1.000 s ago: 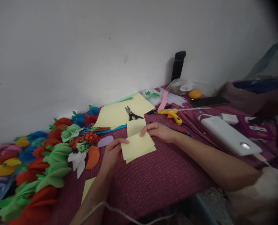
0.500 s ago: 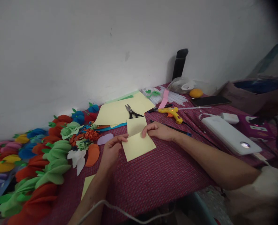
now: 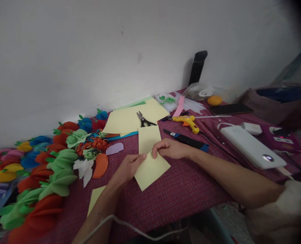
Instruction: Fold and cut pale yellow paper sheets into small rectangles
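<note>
One pale yellow paper square point(image 3: 152, 173), pinched near its far edge by left hand point(image 3: 129, 167) and right hand point(image 3: 172, 149), over the tabletop point(image 3: 186, 189); straight-edged, no shaping visible. Scissors point(image 3: 145, 122) lie idle behind; ornaments point(image 3: 62, 158) heaped at left look done, this piece doesn't

Two hands point(image 3: 131, 167) point(image 3: 172, 149), one pair of scissors point(image 3: 147, 123), one glue gun point(image 3: 187, 120), one utility knife point(image 3: 188, 140), one phone point(image 3: 230, 109) counted; overlapped yellow sheets point(image 3: 152, 173) can't be counted.

Held paper point(image 3: 152, 172) partly hidden (left hand point(image 3: 129, 167), right hand point(image 3: 174, 149) over it).
</note>
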The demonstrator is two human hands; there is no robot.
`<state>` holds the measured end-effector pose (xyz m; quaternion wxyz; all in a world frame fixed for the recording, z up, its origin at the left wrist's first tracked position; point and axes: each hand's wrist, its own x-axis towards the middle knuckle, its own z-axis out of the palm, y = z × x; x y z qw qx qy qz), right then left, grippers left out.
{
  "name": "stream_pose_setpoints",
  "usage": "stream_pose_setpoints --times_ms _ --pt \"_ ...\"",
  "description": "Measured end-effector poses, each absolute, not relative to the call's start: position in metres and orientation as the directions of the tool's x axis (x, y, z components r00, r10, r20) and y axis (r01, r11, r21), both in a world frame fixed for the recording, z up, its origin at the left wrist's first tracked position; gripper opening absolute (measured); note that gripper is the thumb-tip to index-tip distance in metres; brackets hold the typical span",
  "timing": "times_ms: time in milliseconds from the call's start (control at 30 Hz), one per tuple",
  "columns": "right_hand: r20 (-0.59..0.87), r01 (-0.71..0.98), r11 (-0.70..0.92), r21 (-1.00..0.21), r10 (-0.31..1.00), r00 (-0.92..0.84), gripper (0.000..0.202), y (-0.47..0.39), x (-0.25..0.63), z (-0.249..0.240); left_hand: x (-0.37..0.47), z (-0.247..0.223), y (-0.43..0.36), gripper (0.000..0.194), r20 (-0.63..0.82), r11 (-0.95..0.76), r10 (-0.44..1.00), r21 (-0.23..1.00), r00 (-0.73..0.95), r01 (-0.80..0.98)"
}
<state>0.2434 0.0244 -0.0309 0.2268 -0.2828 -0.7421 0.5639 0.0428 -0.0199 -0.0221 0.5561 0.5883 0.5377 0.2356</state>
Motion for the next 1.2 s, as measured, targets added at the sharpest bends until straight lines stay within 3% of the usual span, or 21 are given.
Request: stream_pose_setpoints --times_ms 267,433,533,833,1200 --pt "0.018 0.15 0.187 -0.971 0.68 -0.733 0.021 0.024 0.241 -0.032 0.044 -0.025 -0.019 0.042 -0.268 0.121 0.917 0.892 0.295 0.435" --pt "-0.015 -0.001 -0.023 -1.0 0.719 -0.695 0.019 0.022 0.241 -0.025 0.043 -0.023 -0.018 0.039 -0.2 0.031 0.938 0.863 0.284 0.505" --pt "-0.07 0.016 -0.078 -0.997 0.758 -0.649 0.023 0.021 0.239 -0.025 0.043 -0.022 -0.018 0.039 -0.17 -0.007 0.944 0.846 0.282 0.533" --pt "-0.078 0.19 0.055 -0.98 0.774 -0.629 0.026 0.026 0.235 -0.043 0.046 -0.029 -0.02 0.04 -0.14 -0.081 0.943 0.786 0.303 0.613" --pt "-0.06 0.202 0.086 -0.976 0.781 -0.621 0.032 0.024 0.237 -0.04 0.045 -0.033 -0.019 0.042 -0.093 -0.108 0.957 0.764 0.274 0.636"
